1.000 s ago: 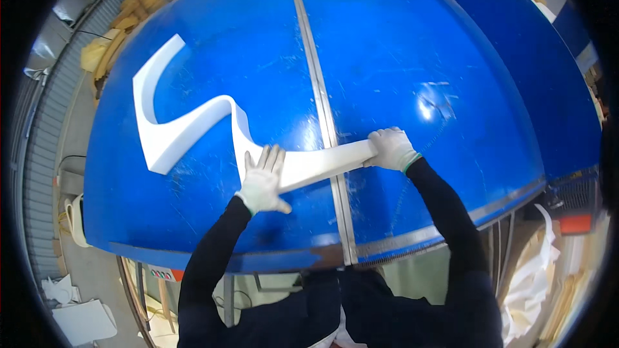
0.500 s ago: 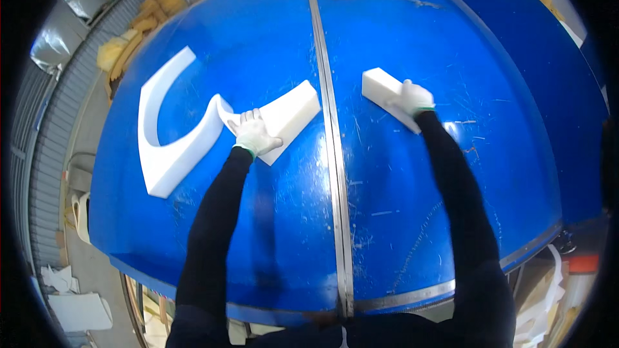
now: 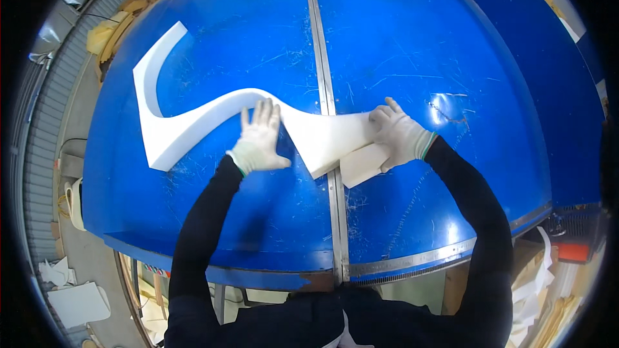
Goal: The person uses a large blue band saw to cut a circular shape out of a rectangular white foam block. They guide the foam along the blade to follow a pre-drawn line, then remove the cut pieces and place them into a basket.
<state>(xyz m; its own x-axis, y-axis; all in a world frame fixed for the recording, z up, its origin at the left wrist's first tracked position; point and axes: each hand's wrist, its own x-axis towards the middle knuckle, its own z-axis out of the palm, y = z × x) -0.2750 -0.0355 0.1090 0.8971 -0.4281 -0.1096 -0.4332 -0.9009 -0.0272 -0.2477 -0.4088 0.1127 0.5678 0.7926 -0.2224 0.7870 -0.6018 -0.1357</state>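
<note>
A long, wavy white foam piece (image 3: 213,114) lies across the blue table, its right end crossing the metal strip. My left hand (image 3: 259,140), in a white glove, is open with fingers spread; its fingertips reach the thin middle of the wavy piece. At the right end of that piece, my gloved right hand (image 3: 403,135) is closed, thumb low and fingers bent over the foam. Under it, a small white foam block (image 3: 365,165) sits against the near side of the wavy piece. Part of the block is hidden beneath my right hand.
The blue table (image 3: 412,38) has a metal strip (image 3: 316,19) running from far to near. Yellowish foam pieces (image 3: 103,35) are stacked beyond its left edge. White sheet offcuts (image 3: 80,306) lie on the floor at lower left, and white strips (image 3: 538,277) hang at lower right.
My right hand has brought the small block left and nearer, against the wavy piece. The wavy piece has straightened out, its right end now over the strip. My left hand has spread its fingers.
</note>
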